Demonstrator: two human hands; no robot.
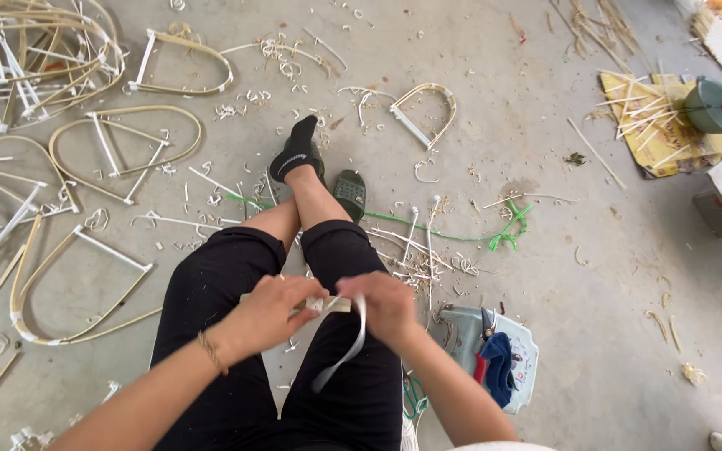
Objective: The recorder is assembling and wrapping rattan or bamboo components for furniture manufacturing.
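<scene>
Left hand (271,307): closed on the stick (327,305) over the lap.
Right hand (388,305): pinching white tape (346,351) at the stick's end.
Tape: likely light, limp; grip near the wrap.
Stick: probably stiff, thin.
Beyond: pruners (486,334), bent frames (85,284) on floor (545,250).

Bare forearms, a thin gold bracelet (211,352) on the left wrist, black knee-length trousers (211,292), one black sock (294,150)
</scene>
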